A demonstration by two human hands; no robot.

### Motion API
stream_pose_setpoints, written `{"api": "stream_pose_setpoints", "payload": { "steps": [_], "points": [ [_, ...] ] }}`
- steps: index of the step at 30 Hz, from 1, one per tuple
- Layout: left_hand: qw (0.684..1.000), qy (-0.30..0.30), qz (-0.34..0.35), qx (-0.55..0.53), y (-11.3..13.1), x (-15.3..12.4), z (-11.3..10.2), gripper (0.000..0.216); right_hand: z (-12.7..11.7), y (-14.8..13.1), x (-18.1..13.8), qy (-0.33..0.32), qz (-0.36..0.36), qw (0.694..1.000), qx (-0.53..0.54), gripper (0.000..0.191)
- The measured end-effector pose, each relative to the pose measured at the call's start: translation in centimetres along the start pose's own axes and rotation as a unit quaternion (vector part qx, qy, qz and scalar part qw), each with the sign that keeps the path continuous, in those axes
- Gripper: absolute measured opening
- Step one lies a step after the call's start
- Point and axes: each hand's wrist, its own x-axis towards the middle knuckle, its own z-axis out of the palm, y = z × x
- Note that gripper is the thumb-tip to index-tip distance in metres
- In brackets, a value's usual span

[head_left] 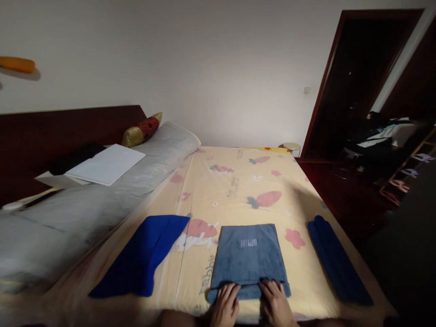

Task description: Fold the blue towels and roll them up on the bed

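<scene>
A grey-blue towel (248, 254) with white "HAPPY LIFE" lettering lies flat on the bed before me, its near edge turned over into a thick fold. My left hand (225, 303) grips the left part of that fold, fingers curled over the top. On the right part of the same fold, my right hand (275, 299) is closed in a similar way. The undersides of both hands are hidden. To the left lies a bright blue cloth (139, 256), loosely folded into a pointed shape. A rolled dark blue cloth (339, 261) rests near the right edge of the bed.
A yellow sheet (221, 181) with carrot and rabbit prints covers the bed. Grey bedding (136, 181) runs along the headboard (68, 131), bearing a white flat sheet-like item (107, 163) and a red-gold pillow (143, 129). Beyond stand a stool (291, 146) and a shoe rack (405, 172).
</scene>
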Motion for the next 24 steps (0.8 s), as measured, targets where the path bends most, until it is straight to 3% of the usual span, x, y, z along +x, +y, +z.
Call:
{"api": "stream_pose_setpoints", "payload": {
  "steps": [3, 7, 11, 14, 16, 18, 20, 22, 24],
  "points": [
    [0.998, 0.047, -0.047, 0.02, -1.8, -1.1, -1.2, 0.032, -1.1, 1.9, -2.0, 0.059, 0.021, 0.998, 0.0, 0.045],
    [0.993, 0.033, -0.109, 0.032, -2.6, -1.5, -2.5, 0.026, -1.9, 3.2, -3.6, 0.128, 0.058, 0.99, -0.007, 0.034],
    [0.987, -0.004, -0.153, 0.038, -2.0, -0.6, -3.5, 0.025, -2.0, 3.7, -3.6, 0.163, 0.091, 0.981, -0.044, 0.024],
    [0.977, -0.004, -0.205, 0.063, 0.0, 0.6, -3.1, 0.03, -1.4, 2.5, -2.3, 0.194, 0.146, 0.966, -0.087, 0.022],
    [0.98, -0.015, -0.193, 0.048, 1.9, 1.5, -2.1, 0.038, -0.6, 0.7, -0.9, 0.171, 0.133, 0.973, -0.079, 0.036],
    [0.99, -0.042, -0.132, 0.018, 3.7, 2.1, -0.7, 0.046, 0.2, -1.6, 0.5, 0.112, 0.064, 0.991, -0.04, 0.048],
    [0.996, -0.064, -0.059, 0.002, 4.8, 2.4, 0.4, 0.049, 0.9, -3.2, 1.4, 0.065, -0.004, 0.998, -0.002, 0.047],
    [0.998, -0.067, -0.022, 0.002, 4.5, 2.1, 0.7, 0.047, 1.2, -3.4, 1.5, 0.066, -0.03, 0.997, 0.006, 0.043],
    [0.998, -0.047, -0.044, 0.013, 2.8, 1.2, 0.3, 0.042, 1.0, -2.1, 0.8, 0.106, -0.011, 0.994, -0.013, 0.041]
  ]
}}
